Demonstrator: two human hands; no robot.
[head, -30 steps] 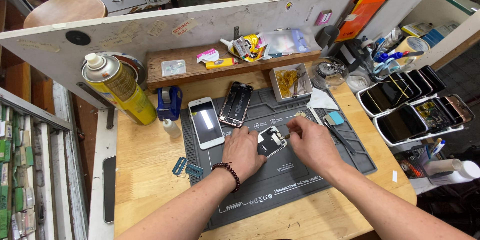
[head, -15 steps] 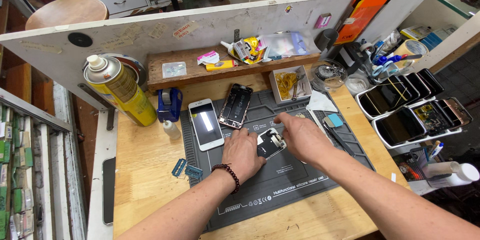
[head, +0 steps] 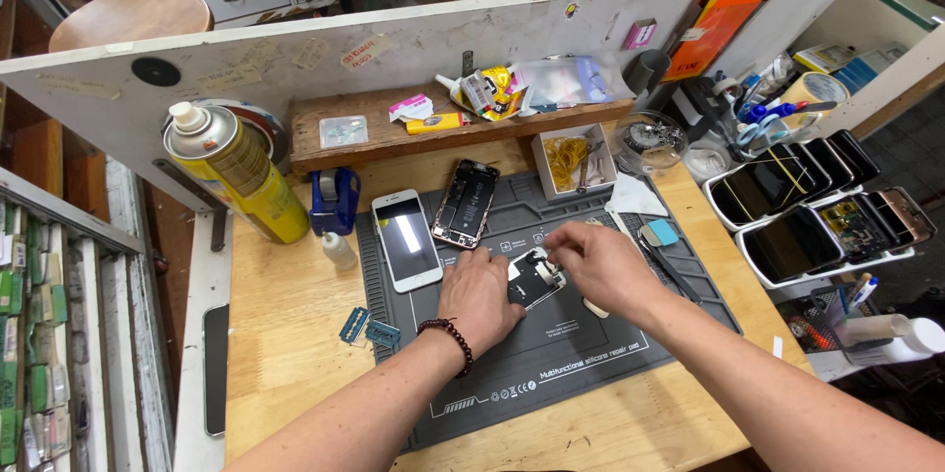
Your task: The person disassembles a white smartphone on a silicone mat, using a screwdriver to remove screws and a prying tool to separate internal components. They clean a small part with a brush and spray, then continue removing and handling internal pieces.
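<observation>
- fingers of the left hand lie spread and flat on the grey repair mat, their tips pressing the left edge of a small opened phone part to pin it down.
- right hand hovers over the same part from the right, fingers drawn narrow together at its upper edge; whether they pinch a tool or a tiny piece, i cannot tell.
- opened phone part sits near the middle of the mat, between the two hands, touching both.
- dark bead bracelet circles the left wrist.
- white phone lies face up on the mat's left side, just beside an open phone body with its insides showing.
- yellow spray can stands on the wooden bench left of the mat, with a blue tape dispenser near it.
- racks of phones stand well apart, at the right.
</observation>
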